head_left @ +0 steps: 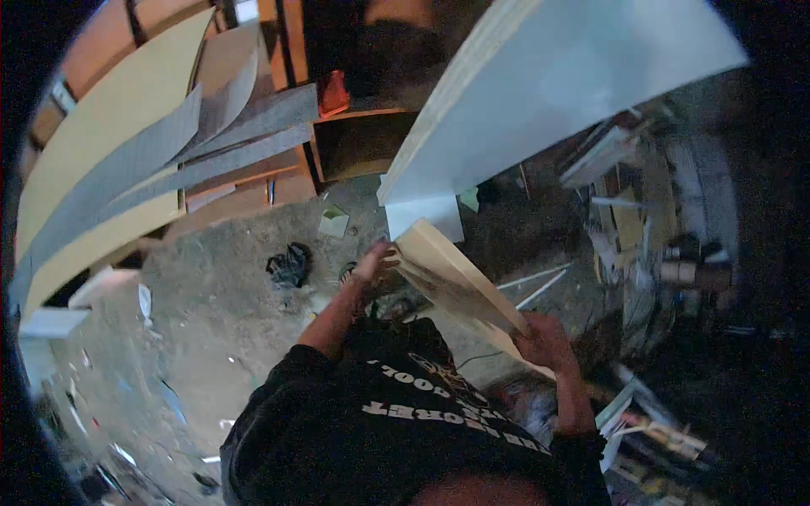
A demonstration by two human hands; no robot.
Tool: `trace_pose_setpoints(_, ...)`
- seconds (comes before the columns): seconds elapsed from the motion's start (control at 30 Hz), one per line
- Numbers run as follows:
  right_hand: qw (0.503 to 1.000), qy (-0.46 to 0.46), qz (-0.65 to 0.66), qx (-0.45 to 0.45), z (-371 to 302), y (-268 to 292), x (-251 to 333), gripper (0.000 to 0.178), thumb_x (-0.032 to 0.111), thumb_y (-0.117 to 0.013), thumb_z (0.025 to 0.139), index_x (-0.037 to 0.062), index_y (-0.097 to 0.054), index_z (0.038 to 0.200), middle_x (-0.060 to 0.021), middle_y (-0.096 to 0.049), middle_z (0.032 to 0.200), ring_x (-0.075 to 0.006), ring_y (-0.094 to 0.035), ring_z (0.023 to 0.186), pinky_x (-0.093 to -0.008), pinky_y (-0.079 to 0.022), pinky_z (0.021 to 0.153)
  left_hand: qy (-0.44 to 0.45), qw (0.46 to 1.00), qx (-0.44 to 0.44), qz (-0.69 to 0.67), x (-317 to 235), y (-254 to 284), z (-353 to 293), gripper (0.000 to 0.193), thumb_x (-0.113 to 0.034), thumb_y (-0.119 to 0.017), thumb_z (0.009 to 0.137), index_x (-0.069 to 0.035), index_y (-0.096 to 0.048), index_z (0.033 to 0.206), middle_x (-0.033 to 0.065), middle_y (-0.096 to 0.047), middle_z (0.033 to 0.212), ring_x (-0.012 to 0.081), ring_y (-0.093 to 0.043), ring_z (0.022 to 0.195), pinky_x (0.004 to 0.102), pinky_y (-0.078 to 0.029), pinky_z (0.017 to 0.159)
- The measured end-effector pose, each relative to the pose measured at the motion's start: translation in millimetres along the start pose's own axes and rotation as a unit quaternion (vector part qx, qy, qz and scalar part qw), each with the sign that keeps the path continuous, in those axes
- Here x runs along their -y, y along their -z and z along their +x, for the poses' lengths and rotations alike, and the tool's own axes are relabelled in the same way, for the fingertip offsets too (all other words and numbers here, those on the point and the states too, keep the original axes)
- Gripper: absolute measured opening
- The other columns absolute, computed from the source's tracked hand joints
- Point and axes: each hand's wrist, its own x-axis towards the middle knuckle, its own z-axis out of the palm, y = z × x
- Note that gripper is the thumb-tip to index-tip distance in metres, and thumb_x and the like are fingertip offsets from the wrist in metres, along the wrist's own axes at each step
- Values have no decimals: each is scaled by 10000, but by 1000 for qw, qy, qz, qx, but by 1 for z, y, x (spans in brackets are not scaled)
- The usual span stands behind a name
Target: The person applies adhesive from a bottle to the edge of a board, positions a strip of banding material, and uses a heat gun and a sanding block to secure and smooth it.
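A pale wooden board (462,282), long and narrow, slants across in front of my body between both hands. At its far left end, my left hand (377,260) is closed on the edge. My right hand (547,344) grips the near right end, with the fingers partly hidden by the board. Just beyond the board stands a large white panel (582,93) with a layered pale edge, tilted up to the right. A smaller white sheet (426,216) shows below that panel's lower corner, close to my left hand.
On the left, a yellowish sheet (101,126) and grey curved strips (160,143) lie on a brown workbench. A red-orange object (334,94) sits at the back. A black plastic bag (288,266) and scraps litter the concrete floor (228,295). Offcuts (629,219) pile up at right.
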Motion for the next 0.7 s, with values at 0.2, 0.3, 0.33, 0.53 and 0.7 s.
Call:
trace_pose_setpoints(0.2,979,199,11,32,110,51,-57,272,194,-691,806,-13,-654,979,-221,-640,756,-377,-683,729,-426,-523,675,-69,959,-269,57,23,105,-52,664,-402,-671,913,-32,-452,1418,114,-645,1204,245,-676,968,426,-535,776)
trace_pose_setpoints(0.3,978,206,2,39,149,75,-56,266,171,-715,770,-20,-652,944,-221,-651,775,-341,-696,722,-399,-523,666,-73,899,-432,-7,89,133,-112,700,-380,-685,898,-30,-430,1447,114,-646,1151,216,-647,877,386,-506,718)
trace_pose_setpoints(0.33,972,231,-17,46,166,79,-67,276,168,-722,759,-20,-655,948,-221,-657,784,-331,-701,729,-393,-525,669,-75,878,-471,-39,124,132,-133,680,-365,-672,905,-32,-432,1447,100,-652,1094,212,-645,844,378,-502,683)
trace_pose_setpoints(0.53,943,323,-36,69,241,105,-96,305,156,-726,757,2,-680,1016,-217,-683,818,-305,-711,767,-386,-531,700,-57,784,-578,-217,333,-17,-175,654,-357,-658,907,-39,-447,1438,53,-650,828,168,-607,645,352,-450,521)
trace_pose_setpoints(0.7,925,368,-57,74,283,110,-101,325,154,-714,769,11,-687,1060,-167,-714,872,-223,-703,818,-364,-532,740,52,792,-540,-281,486,-191,-123,518,-384,-633,907,-79,-577,1322,64,-660,837,196,-621,681,351,-465,564)
